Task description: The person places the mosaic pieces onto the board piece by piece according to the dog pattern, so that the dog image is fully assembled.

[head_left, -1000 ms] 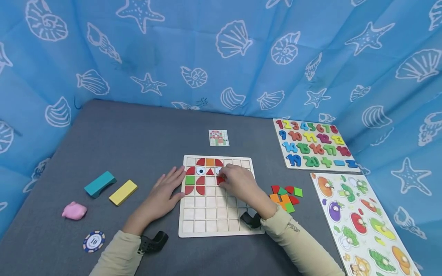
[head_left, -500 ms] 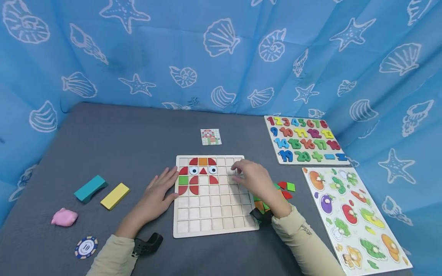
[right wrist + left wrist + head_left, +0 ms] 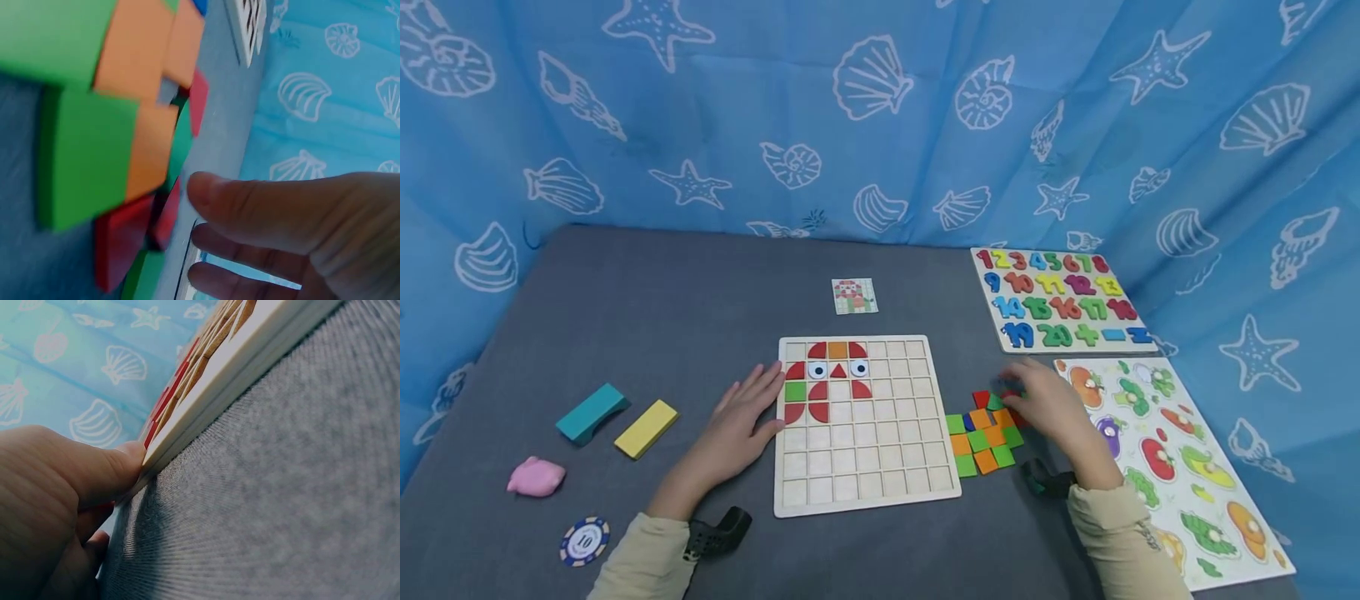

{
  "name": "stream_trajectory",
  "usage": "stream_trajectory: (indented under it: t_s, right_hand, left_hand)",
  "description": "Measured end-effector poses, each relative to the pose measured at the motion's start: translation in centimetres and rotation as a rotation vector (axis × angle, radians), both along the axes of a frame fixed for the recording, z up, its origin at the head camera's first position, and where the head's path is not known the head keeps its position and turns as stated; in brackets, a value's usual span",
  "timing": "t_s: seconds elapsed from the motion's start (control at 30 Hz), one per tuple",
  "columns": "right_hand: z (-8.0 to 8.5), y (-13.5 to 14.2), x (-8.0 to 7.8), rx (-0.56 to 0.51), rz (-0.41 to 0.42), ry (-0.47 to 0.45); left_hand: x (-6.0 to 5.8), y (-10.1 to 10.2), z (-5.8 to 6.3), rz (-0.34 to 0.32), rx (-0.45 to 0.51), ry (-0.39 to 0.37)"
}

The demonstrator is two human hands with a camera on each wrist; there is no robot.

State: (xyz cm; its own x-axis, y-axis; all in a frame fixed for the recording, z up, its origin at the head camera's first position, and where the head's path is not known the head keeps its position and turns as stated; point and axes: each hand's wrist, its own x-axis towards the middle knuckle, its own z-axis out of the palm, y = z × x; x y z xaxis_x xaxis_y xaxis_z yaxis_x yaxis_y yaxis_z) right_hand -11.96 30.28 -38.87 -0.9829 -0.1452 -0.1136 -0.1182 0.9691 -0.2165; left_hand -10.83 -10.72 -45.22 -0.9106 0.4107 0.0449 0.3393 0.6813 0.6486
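Note:
A wooden grid board point(image 3: 868, 458) lies mid-table, its upper left cells filled with red, orange and green pieces and two eye tiles. My left hand point(image 3: 741, 429) rests along the board's left edge, fingers extended. In the left wrist view, the thumb point(image 3: 119, 465) touches the board's rim point(image 3: 206, 403). My right hand point(image 3: 1056, 408) is over the far right side of a pile of coloured tiles point(image 3: 981, 440). Seen from the right wrist, thumb point(image 3: 250, 203) and fingers are apart beside red pieces point(image 3: 125, 237), with nothing visible between them.
A small pattern card point(image 3: 853, 297) lies behind the board. To the right are a number puzzle point(image 3: 1056, 300) and a vegetable puzzle point(image 3: 1187, 492). Leftward lie a teal block point(image 3: 591, 414), a yellow block point(image 3: 646, 429), a pink pig point(image 3: 537, 477) and a poker chip point(image 3: 584, 541).
My right hand has left a red quarter-round piece below the right eye tile and moved right to the loose tiles. The left hand stays at the board's edge. The head view has shifted slightly.

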Motion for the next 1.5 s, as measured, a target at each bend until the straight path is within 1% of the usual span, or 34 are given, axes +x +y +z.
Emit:
stream_trajectory:
  t_s: [0.1, 0.23, 0.43, 0.6, 0.67, 0.87, 1.0, 1.1, 1.2, 1.27, 1.33, 1.4, 1.5]
  right_hand:
    - [0.0, 0.9, 0.2, 0.023, -0.016, -0.025]
    - [-0.3, 1.5, 0.3, 0.029, -0.046, -0.044]
    - [-1.1, 1.0, -0.3, 0.024, -0.056, -0.014]
    - [-1.2, 0.5, -0.6, 0.039, -0.085, -0.032]
    - [-1.1, 0.4, -0.7, 0.027, -0.074, -0.048]
    - [-0.9, 0.3, -1.1, -0.020, 0.009, -0.073]
    - [-0.9, 0.7, -1.1, -0.038, 0.015, -0.081]
    - [-0.9, 1.1, -1.0, -0.014, 0.003, -0.049]
    - [-0.9, 1.0, -0.9, 0.013, -0.010, 0.003]
    - [-0.9, 0.3, -0.9, 0.013, -0.011, 0.041]
    - [-0.7, -1.0, -0.9, -0.002, 0.004, 0.079]
    - [-0.5, -2.8, -0.9, -0.020, 0.051, 0.121]
    - [-0.2, -6.1, -0.8, -0.042, 0.171, 0.175]
  left_hand:
    - [-0.1, 0.3, 0.0, -0.002, 0.006, 0.000]
    - [-0.2, 0.5, -0.2, -0.011, 0.019, 0.003]
    - [-0.1, 0.2, -0.6, 0.003, 0.005, 0.014]
    - [0.0, 0.0, -0.5, -0.003, 0.002, 0.027]
    - [0.1, -0.1, -0.4, 0.001, 0.002, 0.022]
    - [0.1, -0.2, -0.2, 0.016, -0.019, 0.019]
    - [0.0, 0.0, -0.2, 0.003, -0.022, 0.023]
    - [-0.1, 0.4, -0.3, -0.014, -0.011, 0.031]
    - [-0.1, 0.5, -0.3, -0.015, -0.003, 0.040]
    - [-0.1, 0.4, -0.3, -0.010, 0.008, 0.042]
    - [0.0, 0.3, -0.2, -0.001, 0.013, 0.042]
    - [0.1, 0.2, -0.2, 0.006, 0.012, 0.044]
    - [0.0, 0.1, -0.1, 0.009, 0.013, 0.044]
